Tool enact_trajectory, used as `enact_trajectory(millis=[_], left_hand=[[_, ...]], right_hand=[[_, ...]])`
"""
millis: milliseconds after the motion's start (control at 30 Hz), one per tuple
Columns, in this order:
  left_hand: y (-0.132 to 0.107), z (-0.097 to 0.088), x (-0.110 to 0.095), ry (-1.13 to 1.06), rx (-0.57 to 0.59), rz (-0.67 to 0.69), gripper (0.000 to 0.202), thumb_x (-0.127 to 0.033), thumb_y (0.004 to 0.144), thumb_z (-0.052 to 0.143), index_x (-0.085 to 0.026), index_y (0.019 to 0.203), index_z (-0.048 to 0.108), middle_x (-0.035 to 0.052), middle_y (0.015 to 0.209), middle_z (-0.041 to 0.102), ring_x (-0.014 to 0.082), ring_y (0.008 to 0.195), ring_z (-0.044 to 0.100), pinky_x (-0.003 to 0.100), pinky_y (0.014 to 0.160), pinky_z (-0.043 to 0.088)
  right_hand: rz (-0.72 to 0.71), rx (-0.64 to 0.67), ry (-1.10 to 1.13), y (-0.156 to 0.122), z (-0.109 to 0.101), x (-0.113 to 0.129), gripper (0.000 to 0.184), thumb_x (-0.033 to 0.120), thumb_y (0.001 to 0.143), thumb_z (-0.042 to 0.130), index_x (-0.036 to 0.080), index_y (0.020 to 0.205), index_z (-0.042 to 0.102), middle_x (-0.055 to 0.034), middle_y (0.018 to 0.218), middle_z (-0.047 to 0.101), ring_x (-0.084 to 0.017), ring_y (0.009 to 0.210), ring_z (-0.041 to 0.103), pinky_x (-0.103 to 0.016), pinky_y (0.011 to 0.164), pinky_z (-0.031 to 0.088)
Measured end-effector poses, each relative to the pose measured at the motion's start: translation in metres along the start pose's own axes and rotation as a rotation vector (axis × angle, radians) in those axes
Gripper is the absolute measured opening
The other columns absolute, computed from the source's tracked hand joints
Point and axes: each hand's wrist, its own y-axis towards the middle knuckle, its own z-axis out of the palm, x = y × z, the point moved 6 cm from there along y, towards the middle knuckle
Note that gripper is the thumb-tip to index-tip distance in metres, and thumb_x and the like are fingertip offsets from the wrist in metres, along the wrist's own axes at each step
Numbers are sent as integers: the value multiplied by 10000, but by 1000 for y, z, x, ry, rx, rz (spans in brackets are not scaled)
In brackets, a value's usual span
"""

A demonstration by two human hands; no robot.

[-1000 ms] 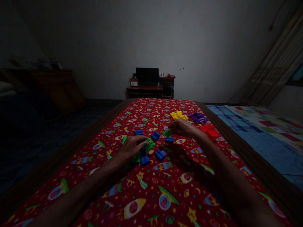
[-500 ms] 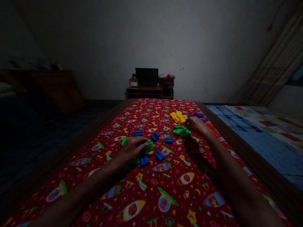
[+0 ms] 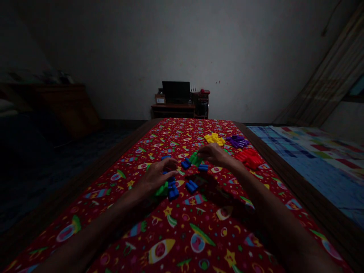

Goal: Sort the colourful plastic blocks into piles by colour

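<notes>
My right hand [image 3: 214, 153] pinches a green toy block [image 3: 195, 159] at its fingertips, above the middle of the cloth. My left hand [image 3: 159, 174] is over a small mix of blocks, thumb and fingers apart, with no block seen between them. Partly under and beside it are a green block [image 3: 162, 190] and blue blocks [image 3: 173, 193]. Loose blue blocks lie near: one [image 3: 192, 186] in front, another [image 3: 203, 168] below my right hand, one [image 3: 185, 163] beside the held block. Most of a green pile [image 3: 225, 151] is hidden behind my right hand.
Piles of yellow blocks [image 3: 214, 139], purple blocks [image 3: 238, 141] and red blocks [image 3: 250, 158] lie along the right side of the patterned red cloth [image 3: 182, 132]. Beyond the far end stands a desk with a monitor [image 3: 176, 91]. A quilted mat [image 3: 298, 163] is at the right.
My right hand has moved left and nearer from the green pile and now holds a green block. The green block at my left fingertips is gone from there, and those fingers are apart.
</notes>
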Motion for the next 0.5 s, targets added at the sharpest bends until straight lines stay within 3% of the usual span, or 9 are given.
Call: enact_trajectory(millis=[133, 233, 400, 500], left_hand=[[-5, -21, 17, 231, 243, -28, 302, -509, 782, 608, -239, 881, 697, 18, 891, 721, 206, 823, 670, 260, 700, 506], [-15, -30, 26, 314, 346, -43, 327, -504, 753, 642, -268, 971, 703, 19, 941, 716, 218, 847, 666, 254, 705, 497], [-29, -12, 30, 365, 403, -44, 531, -411, 638, 754, -280, 1142, 651, 52, 1125, 682, 275, 999, 636, 301, 810, 495], [-32, -5, 33, 306, 377, -16, 496, -358, 690, 703, -293, 1177, 633, 48, 1124, 680, 262, 1008, 630, 292, 816, 490]], right_hand=[[309, -173, -136, -12, -39, -72, 260, 215, 817, 501, 89, 748, 717, -44, 627, 617, -106, 569, 472, -224, 538, 265], [466, -184, -134, -21, -42, -103, 288, 238, 809, 490, 87, 741, 726, -51, 616, 622, -121, 581, 512, -222, 535, 286], [578, -165, -261, -30, -32, -113, 298, 252, 805, 481, 91, 722, 718, -68, 643, 621, -131, 574, 503, -251, 514, 249], [599, -234, -330, -31, -40, -109, 297, 265, 820, 472, 110, 725, 706, -75, 664, 614, -142, 601, 510, -260, 529, 242]])
